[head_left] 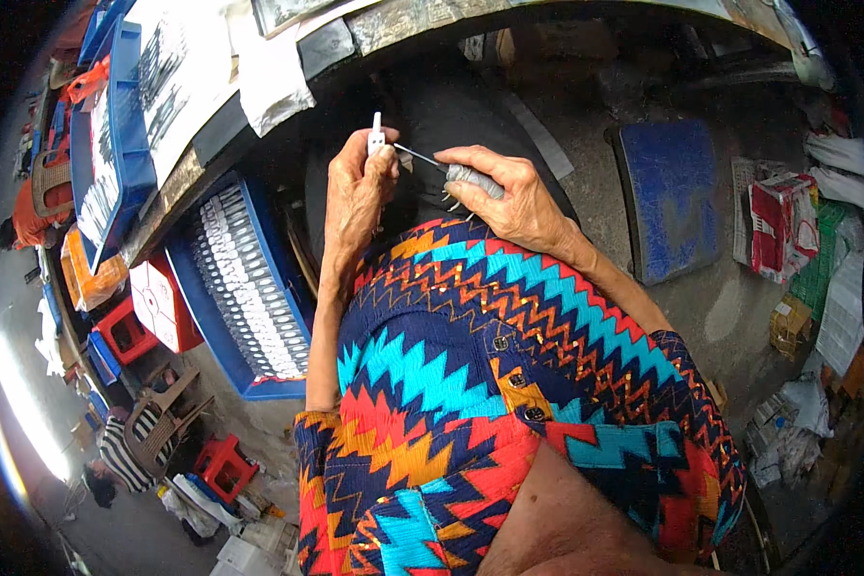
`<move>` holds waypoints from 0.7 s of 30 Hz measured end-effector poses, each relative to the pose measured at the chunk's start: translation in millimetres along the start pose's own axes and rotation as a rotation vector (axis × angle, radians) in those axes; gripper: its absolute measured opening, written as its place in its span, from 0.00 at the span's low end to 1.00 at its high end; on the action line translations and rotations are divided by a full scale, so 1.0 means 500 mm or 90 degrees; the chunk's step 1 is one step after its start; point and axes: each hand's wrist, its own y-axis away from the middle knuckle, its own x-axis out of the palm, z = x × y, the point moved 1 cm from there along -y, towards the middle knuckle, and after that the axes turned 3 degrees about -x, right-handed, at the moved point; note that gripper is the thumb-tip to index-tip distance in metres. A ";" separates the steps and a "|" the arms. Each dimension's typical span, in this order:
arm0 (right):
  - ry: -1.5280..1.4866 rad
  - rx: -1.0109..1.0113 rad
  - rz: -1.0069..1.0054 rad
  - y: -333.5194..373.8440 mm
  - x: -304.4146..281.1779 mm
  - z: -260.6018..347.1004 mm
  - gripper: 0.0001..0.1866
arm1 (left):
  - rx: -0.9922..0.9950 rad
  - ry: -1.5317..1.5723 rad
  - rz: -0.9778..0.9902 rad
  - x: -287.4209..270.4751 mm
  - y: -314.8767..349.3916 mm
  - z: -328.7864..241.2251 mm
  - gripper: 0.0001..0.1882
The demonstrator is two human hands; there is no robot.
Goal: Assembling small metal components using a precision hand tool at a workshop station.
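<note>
Upright between the thumb and fingers of my left hand [353, 197] is a small white plastic part [376, 140] with a narrow prong on top and small dark holes in its face. My right hand [526, 200] is closed round a thin-bladed hand tool [474, 180] whose grip looks wrapped in grey material. The slim metal shaft points left, and its tip is at or very near the white part; contact cannot be made out. Both hands are above my lap, over dark cloth. My left fingers partly hide the white part's lower end.
A worktable edge [331, 46] curves across the top. On it, at left, stands a blue tray [134, 106] of white parts. Below, a blue crate [276, 389] holds rows of pale parts. A blue panel [672, 197] is at right. Far left, a person [130, 446] is near a red stool [226, 466].
</note>
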 end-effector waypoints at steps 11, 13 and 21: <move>0.036 -0.043 -0.010 0.012 0.003 0.000 0.14 | 0.026 -0.118 -0.009 0.016 0.013 0.007 0.12; 0.032 -0.028 -0.003 0.007 0.003 -0.003 0.14 | 0.029 -0.137 -0.016 0.017 0.007 0.006 0.12; 0.057 -0.045 -0.007 -0.003 -0.001 -0.004 0.14 | 0.073 -0.260 -0.054 0.018 0.004 -0.011 0.08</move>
